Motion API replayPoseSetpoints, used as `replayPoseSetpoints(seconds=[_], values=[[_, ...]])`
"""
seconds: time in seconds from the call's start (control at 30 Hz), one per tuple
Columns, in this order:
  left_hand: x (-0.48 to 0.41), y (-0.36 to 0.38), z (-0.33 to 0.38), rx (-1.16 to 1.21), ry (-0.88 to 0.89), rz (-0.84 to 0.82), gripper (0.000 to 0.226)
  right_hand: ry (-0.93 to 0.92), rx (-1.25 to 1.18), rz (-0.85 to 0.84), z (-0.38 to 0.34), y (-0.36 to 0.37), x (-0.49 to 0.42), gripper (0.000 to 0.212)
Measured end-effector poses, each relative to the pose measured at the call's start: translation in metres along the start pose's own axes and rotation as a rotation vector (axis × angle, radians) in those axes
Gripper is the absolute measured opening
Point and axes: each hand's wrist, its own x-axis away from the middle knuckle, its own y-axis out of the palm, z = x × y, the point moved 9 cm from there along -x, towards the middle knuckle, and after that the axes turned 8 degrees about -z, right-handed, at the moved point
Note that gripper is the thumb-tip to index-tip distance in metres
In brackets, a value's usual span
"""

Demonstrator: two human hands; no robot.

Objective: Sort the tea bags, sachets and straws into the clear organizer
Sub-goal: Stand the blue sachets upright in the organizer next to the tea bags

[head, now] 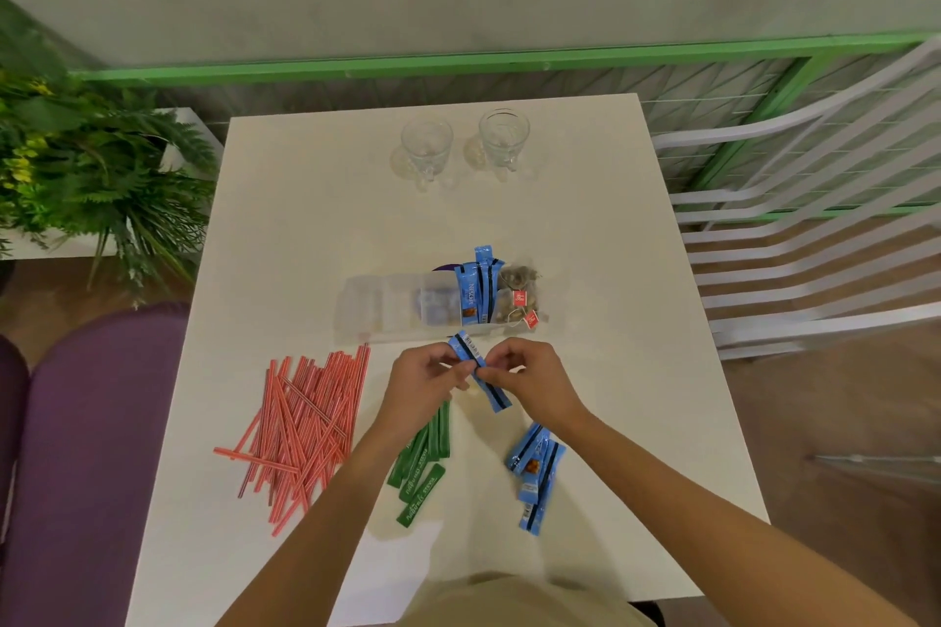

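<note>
Close to the person, on the white table (611,219), lies a small pile of blue sachets (537,474) on the right. Just left of it is a bunch of green sachets (422,474), partly hidden under the left arm. Further left, a big messy heap of red striped straws (305,428) is spread out.

A little further on, both hands meet over the table. The left hand (422,382) and the right hand (529,377) each pinch one long blue sachet (478,369) with fingers and thumb. It slants between them, just in front of the clear organizer (377,306).

The organizer sits in the middle of the table. Its left parts look bare. More blue sachets (478,285) stand up in one part toward the right. Tea bags (519,295) with red tags fill the part at the right end.

At the far side of the table stand two empty glass mugs (426,145), side by side. A green plant (86,158) is off to the left and a white chair (814,219) off to the right.
</note>
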Motion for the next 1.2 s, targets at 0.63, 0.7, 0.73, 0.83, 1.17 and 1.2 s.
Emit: replayPoseSetpoints(seconds=[0.63,0.7,0.73,0.83,1.17,1.2], values=[[-0.080,-0.045,0.068,-0.358,0.146,0.167,0.011,0.213,0.739,0.013,0.066,-0.057,0.034,0.020],[-0.083,-0.042,0.064,-0.447,0.115,0.163,0.006,0.216,0.733,-0.014,0.069,-0.054,0.034,0.020],[-0.084,-0.039,0.063,-0.489,0.101,0.152,0.008,0.218,0.724,-0.024,0.071,-0.053,0.034,0.020],[-0.082,-0.030,0.058,-0.587,0.070,0.107,0.011,0.207,0.705,-0.033,0.075,-0.052,0.036,0.019],[-0.055,-0.045,0.048,-0.493,0.177,0.288,0.022,0.229,0.637,-0.082,0.087,-0.049,0.047,0.024],[-0.046,-0.044,0.050,-0.486,0.210,0.317,0.020,0.232,0.639,-0.094,0.088,-0.048,0.049,0.024]])
